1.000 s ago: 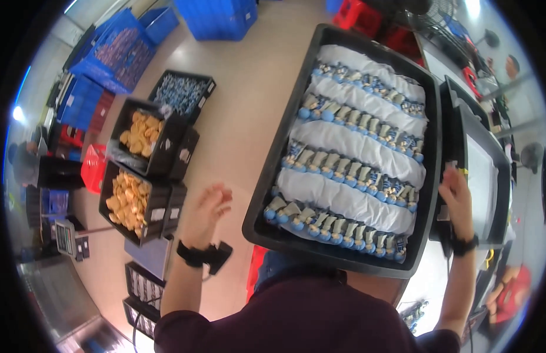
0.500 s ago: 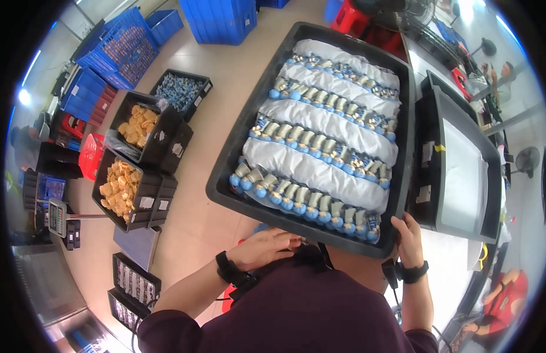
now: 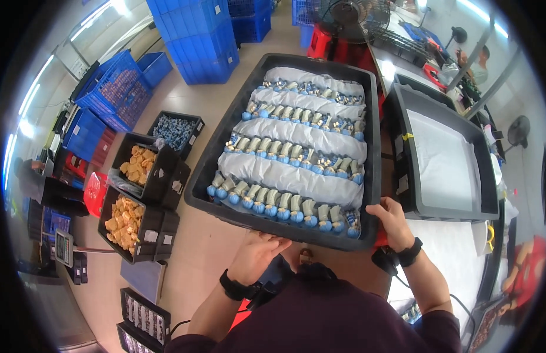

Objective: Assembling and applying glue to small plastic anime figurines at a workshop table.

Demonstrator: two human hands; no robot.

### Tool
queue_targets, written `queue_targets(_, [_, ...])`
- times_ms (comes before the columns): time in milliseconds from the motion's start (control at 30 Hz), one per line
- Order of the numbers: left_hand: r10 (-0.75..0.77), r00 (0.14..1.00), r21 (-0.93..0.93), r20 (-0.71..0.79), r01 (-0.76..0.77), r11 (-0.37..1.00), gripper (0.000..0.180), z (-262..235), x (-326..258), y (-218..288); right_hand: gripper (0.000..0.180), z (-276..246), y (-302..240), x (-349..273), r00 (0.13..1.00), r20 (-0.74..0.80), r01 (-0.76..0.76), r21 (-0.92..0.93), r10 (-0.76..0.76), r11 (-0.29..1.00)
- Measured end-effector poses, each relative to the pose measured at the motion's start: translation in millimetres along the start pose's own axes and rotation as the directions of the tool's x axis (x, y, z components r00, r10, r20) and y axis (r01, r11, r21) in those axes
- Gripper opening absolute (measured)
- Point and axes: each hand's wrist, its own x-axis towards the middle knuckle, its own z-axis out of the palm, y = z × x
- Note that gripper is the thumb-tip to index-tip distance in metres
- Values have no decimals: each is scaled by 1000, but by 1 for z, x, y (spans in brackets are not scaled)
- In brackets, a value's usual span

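Observation:
A large black plastic tray (image 3: 279, 231) is held up in front of me, over the floor. Rows of small figurines (image 3: 272, 206) with round blue ends and greyish upper parts lie in it, with strips of white padding (image 3: 290, 175) between the rows. My right hand (image 3: 393, 223) grips the tray's near right corner, thumb over the rim. Under the near edge, my left hand (image 3: 258, 254) supports the tray from below, its fingertips partly hidden by it.
On the white table at right stands another black tray (image 3: 455, 213) lined with a white sheet. Black bins with tan pieces (image 3: 125, 223) and a bin of small blue pieces (image 3: 176, 134) stand at left. Blue crates (image 3: 196, 44) and a fan (image 3: 352, 17) are farther off. A person in red (image 3: 529, 265) is at right.
The tray has shifted left and lower in the view. My left hand has come to its near underside, while my right hand keeps its hold on the corner. The view now takes in more beyond.

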Motion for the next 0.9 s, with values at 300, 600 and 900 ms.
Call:
queue_targets(300, [280, 904, 228, -323, -212, 950, 44, -77, 44, 138, 38, 100, -42, 46, 737, 624, -383, 67, 261, 921])
queue_targets(600, [365, 840, 396, -402, -199, 896, 55, -172, 138, 342, 26, 136, -282, 376, 639, 319, 729, -542, -700, 418])
queue_targets(900, [240, 868, 365, -435, -73, 928, 22, -215, 241, 524, 68, 210, -361, 649, 955, 291, 270, -761, -62, 590])
